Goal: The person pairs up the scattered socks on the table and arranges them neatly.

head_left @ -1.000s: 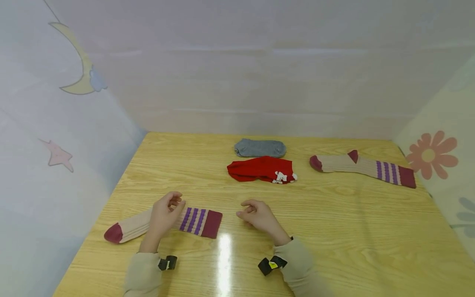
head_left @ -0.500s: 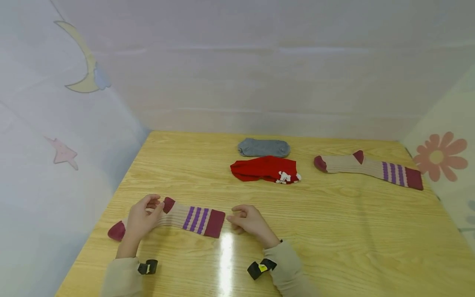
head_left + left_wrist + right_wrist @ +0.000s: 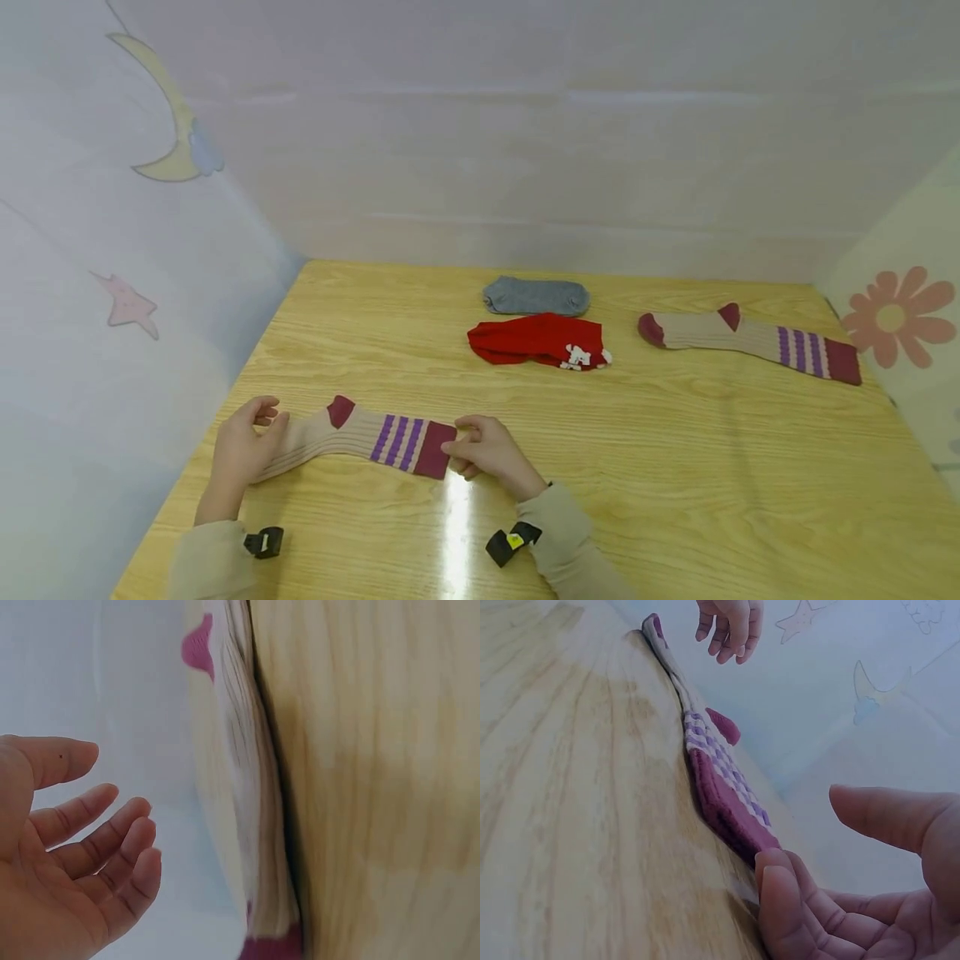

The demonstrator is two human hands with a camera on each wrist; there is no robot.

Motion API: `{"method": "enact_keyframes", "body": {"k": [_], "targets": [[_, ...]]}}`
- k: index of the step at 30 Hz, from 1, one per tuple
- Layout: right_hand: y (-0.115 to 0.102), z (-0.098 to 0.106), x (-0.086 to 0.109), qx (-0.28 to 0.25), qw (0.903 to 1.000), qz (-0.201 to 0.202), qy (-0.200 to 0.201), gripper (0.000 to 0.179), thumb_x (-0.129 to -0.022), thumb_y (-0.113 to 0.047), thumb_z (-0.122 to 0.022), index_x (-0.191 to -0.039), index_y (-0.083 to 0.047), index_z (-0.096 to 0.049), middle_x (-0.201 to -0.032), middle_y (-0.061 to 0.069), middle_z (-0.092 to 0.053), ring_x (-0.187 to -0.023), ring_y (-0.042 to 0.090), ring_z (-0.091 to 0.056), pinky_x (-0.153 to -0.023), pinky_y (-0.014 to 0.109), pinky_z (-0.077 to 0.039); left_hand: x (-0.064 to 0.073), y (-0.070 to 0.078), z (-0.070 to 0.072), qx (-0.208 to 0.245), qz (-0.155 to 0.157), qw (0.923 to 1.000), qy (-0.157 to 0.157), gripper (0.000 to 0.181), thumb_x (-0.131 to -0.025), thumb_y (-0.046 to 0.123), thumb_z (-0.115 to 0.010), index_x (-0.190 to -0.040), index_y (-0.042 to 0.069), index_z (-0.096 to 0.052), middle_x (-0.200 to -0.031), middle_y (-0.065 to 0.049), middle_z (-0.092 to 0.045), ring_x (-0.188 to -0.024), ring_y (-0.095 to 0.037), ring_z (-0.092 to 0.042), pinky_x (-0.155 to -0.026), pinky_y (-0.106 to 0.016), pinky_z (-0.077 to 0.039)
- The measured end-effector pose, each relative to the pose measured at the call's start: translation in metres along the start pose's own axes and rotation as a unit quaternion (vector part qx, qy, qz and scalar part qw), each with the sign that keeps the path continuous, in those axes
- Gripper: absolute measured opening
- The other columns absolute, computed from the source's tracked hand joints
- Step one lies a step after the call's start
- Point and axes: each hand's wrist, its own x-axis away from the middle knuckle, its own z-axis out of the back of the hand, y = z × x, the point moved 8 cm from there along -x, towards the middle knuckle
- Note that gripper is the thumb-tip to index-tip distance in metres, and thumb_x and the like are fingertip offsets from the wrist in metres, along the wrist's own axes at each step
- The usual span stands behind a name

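Observation:
A beige sock (image 3: pixel 352 435) with purple stripes and a maroon heel and cuff lies flat at the front left. Over its toe end hovers my left hand (image 3: pixel 243 446), covering the toe in the head view. The left wrist view shows that hand (image 3: pixel 82 862) apart from the sock (image 3: pixel 255 795), fingers loosely bent and thumb away from them. My right hand (image 3: pixel 491 450) is at the maroon cuff. In the right wrist view its fingertips (image 3: pixel 776 889) are right by the cuff edge, the thumb (image 3: pixel 881 814) raised clear of it; whether they touch is unclear.
A matching striped sock (image 3: pixel 750 337) lies at the back right of the wooden table (image 3: pixel 675 483). A red sock (image 3: pixel 525 340) with a white figure lies in the middle, just in front of a grey ankle sock (image 3: pixel 536 297). Pale cloth walls (image 3: pixel 525 167) enclose the back and sides.
My left hand has moved left along the sock, from its middle to the toe. My right hand has moved left to the cuff. The sock lies as before.

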Motion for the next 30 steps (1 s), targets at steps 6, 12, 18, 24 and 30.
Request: {"method": "enact_keyframes", "body": {"k": [6, 12, 18, 24, 30], "targets": [[0.001, -0.001, -0.002, 0.053, 0.9984, 0.011, 0.015, 0.057, -0.079, -0.012, -0.070, -0.127, 0.008, -0.045, -0.067, 0.006, -0.059, -0.050, 0.012, -0.055, -0.046, 0.029, -0.049, 0.008, -0.012, 0.009, -0.040, 0.004, 0.9990, -0.017, 0.039, -0.091, 0.016, -0.051, -0.117, -0.014, -0.048, -0.111, -0.036, -0.047, -0.098, -0.047, -0.045, -0.075, -0.055, -0.040], [0.003, 0.000, -0.002, 0.066, 0.9974, 0.010, 0.027, 0.053, -0.078, -0.009, -0.070, -0.123, 0.006, -0.048, -0.066, 0.006, -0.057, -0.046, 0.012, -0.053, -0.044, 0.029, -0.048, 0.012, -0.022, 0.009, -0.078, -0.002, 0.9962, -0.039, 0.041, -0.090, 0.016, -0.053, -0.115, -0.016, -0.047, -0.112, -0.040, -0.042, -0.096, -0.053, -0.041, -0.077, -0.060, -0.037], [0.002, 0.000, -0.002, 0.073, 0.9963, 0.007, 0.044, 0.043, -0.077, -0.007, -0.071, -0.115, 0.004, -0.052, -0.061, 0.006, -0.054, -0.040, 0.011, -0.050, -0.041, 0.029, -0.047, 0.010, -0.031, 0.008, -0.105, 0.010, 0.9916, -0.075, 0.047, -0.092, 0.022, -0.050, -0.117, -0.017, -0.045, -0.112, -0.042, -0.040, -0.101, -0.058, -0.035, -0.083, -0.064, -0.029], [-0.002, -0.003, -0.004, 0.127, 0.9899, 0.022, 0.060, 0.033, -0.077, -0.008, -0.071, -0.102, 0.001, -0.053, -0.056, 0.003, -0.051, -0.035, 0.009, -0.047, -0.037, 0.026, -0.043, 0.008, -0.039, 0.007, -0.131, 0.018, 0.9835, -0.123, 0.047, -0.088, 0.018, -0.052, -0.115, -0.020, -0.044, -0.102, -0.040, -0.047, -0.091, -0.052, -0.046, -0.074, -0.058, -0.039], [-0.009, -0.005, -0.004, 0.191, 0.9782, 0.039, 0.071, 0.028, -0.078, -0.008, -0.070, -0.099, 0.001, -0.053, -0.052, 0.001, -0.050, -0.033, 0.007, -0.045, -0.034, 0.023, -0.039, 0.003, -0.049, 0.005, -0.141, 0.029, 0.9764, -0.162, 0.043, -0.085, 0.013, -0.049, -0.111, -0.021, -0.045, -0.097, -0.039, -0.051, -0.088, -0.051, -0.050, -0.071, -0.055, -0.042]]}}
